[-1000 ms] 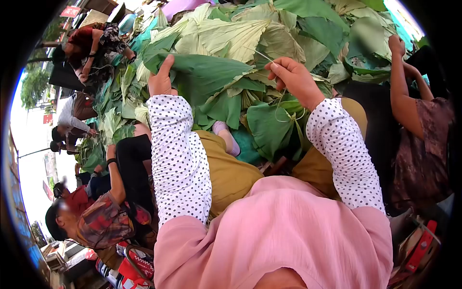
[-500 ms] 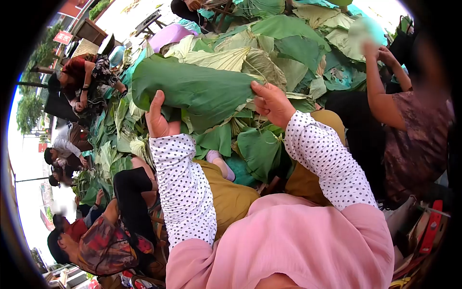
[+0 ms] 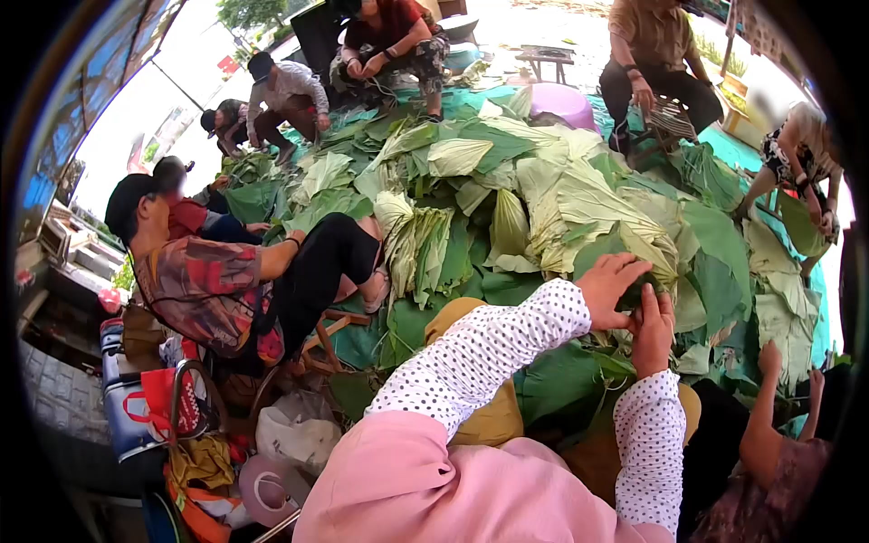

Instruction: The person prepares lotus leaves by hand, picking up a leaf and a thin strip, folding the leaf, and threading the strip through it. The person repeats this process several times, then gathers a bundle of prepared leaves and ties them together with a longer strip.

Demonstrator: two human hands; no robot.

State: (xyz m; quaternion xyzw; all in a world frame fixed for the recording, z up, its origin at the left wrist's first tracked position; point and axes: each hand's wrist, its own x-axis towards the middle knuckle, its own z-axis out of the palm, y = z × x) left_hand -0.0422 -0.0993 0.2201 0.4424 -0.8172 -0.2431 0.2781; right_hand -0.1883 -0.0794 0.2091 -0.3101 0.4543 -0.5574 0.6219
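Observation:
My left hand (image 3: 614,291) reaches over the near side of a big heap of lotus leaves (image 3: 561,199), its fingers bent around the edge of a green lotus leaf (image 3: 599,250). Close beside it, my right hand (image 3: 654,337) is raised with thumb and fingers pinched at the same spot. The hands almost touch, and they hide most of the leaf part between them. Under my forearms, dark green leaves (image 3: 557,385) lie near my knees. Both my arms wear white dotted sleeves.
A person in a patterned shirt (image 3: 204,281) sits close on my left; another person's arms (image 3: 769,407) are at my right. More people sit around the heap. A purple tub (image 3: 561,104) stands beyond it. Bags, a hat (image 3: 267,489) and a blue cooler (image 3: 136,416) lie at lower left.
The view has turned to the left. My hands, earlier apart and stretching a folded green lotus leaf between them, have come together at its edge.

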